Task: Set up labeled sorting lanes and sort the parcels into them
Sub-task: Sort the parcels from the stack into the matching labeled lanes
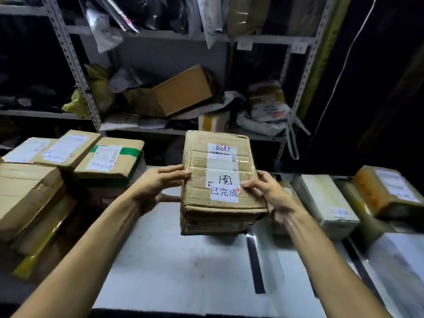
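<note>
The left grip (158, 184) and the right grip (269, 195) each hold one side of a brown parcel (199, 203), with fingers curled round its edges. The right thumb is just by a white label (224, 193) with black writing. The parcel is in the middle, over the white bench (183, 267), near a black strip (255, 265). Brown boxes (29, 191) are piled on the left, a white box (325, 203) sits on the right, and a shelf (160, 131) full of bags and boxes stands behind.
</note>
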`<state>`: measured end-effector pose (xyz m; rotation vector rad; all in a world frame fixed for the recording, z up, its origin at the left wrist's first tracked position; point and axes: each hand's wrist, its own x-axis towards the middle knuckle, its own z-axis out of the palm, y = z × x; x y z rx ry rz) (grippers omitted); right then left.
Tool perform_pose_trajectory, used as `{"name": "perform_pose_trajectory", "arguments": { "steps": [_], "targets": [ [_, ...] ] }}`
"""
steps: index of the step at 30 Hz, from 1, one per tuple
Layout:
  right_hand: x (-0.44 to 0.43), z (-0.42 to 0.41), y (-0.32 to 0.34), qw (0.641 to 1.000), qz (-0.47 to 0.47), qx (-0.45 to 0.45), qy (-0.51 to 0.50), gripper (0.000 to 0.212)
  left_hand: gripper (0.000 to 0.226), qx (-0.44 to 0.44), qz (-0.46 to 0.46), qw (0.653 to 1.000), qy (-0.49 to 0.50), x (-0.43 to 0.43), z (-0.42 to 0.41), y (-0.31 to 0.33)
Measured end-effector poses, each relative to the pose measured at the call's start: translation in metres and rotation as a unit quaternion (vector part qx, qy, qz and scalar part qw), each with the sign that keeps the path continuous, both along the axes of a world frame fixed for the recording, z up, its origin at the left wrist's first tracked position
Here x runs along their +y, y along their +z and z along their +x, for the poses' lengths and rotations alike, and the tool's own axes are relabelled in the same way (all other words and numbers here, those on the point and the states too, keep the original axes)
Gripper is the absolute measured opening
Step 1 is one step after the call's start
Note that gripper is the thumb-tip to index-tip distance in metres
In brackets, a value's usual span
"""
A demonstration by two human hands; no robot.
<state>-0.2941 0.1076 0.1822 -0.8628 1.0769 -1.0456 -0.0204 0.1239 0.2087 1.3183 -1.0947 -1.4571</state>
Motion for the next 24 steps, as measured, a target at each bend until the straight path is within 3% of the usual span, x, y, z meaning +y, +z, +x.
{"name": "perform_pose_trajectory", "arguments": {
  "steps": [4,10,15,18,21,24],
  "targets": [
    [0.034,-0.044,-0.003,0.999,0.006,0.039,-0.032,0.049,0.042,0.036,0.026,0.999,-0.030,0.011,-0.041,-0.015],
    [0.066,-0.120,0.002,0.995,-0.011,0.027,-0.093,0.050,0.058,0.042,0.003,0.995,-0.086,0.010,-0.118,-0.008],
    [0.075,-0.179,0.005,0.992,-0.028,0.055,-0.114,0.072,0.062,0.068,0.015,0.994,-0.089,0.006,-0.185,-0.012],
    [0.076,-0.218,0.001,0.990,-0.021,0.066,-0.120,0.075,0.058,0.070,0.031,0.993,-0.089,0.006,-0.225,-0.023],
    [0.075,-0.255,-0.005,0.991,-0.012,0.063,-0.121,0.073,0.074,0.053,0.027,0.995,-0.080,0.006,-0.262,-0.029],
    [0.068,-0.285,-0.007,0.991,-0.011,0.056,-0.120,0.070,0.056,0.056,0.028,0.996,-0.062,0.007,-0.293,-0.029]
  ]
}}
